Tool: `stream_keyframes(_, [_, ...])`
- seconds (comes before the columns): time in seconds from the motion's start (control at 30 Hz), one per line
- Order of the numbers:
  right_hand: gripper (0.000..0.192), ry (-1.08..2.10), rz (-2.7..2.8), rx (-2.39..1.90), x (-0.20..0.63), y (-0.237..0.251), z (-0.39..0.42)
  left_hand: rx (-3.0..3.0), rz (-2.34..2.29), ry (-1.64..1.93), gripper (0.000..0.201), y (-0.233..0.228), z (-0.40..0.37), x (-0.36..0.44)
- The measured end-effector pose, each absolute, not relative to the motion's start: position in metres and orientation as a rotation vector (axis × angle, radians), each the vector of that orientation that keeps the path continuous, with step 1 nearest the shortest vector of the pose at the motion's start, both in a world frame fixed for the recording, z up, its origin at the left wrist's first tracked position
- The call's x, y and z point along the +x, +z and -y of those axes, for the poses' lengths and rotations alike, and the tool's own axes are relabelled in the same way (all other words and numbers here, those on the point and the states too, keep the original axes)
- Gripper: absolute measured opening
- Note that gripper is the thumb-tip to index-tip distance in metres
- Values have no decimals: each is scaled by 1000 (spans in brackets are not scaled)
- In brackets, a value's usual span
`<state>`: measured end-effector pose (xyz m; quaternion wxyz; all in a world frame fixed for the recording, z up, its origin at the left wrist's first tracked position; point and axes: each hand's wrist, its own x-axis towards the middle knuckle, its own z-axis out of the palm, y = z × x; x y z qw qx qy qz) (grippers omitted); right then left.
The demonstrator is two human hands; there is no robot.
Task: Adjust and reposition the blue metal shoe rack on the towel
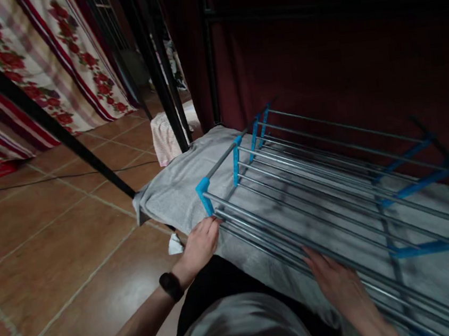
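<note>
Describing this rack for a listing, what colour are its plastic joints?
Bright blue joints on grey metal rods, clearest in the head view.

Left hand point(199, 244) curls into a closed grip (watch at wrist); right hand point(336, 279) lies flat, fingers spread.

A: Where does the view sit?
B: On the person's head, looking forward and steeply down, so the person's own torso fills the bottom edge and both forearms reach up into frame.
A: How near?
B: Close. The drying rack point(331, 189) lies just ahead on the grey mattress point(174, 189), running off to the right.
A: And further off?
B: The tiled floor point(56, 250) to the left, a floral curtain point(49, 63) upper left, dark red wall beyond. Only this one view
</note>
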<state>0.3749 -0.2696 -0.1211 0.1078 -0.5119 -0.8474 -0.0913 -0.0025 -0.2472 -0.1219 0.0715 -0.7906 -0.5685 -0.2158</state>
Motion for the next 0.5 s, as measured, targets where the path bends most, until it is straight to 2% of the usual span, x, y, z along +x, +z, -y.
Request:
stream_keyframes(0.27, [36,-223,2469,-1370,371,-121,264,-2466,1446,-332,37,-108,236,-1])
stream_keyframes(0.5, [40,-287,2469,-1411,363,-117,265,-2469,1400,-244,36,-103,230,-1])
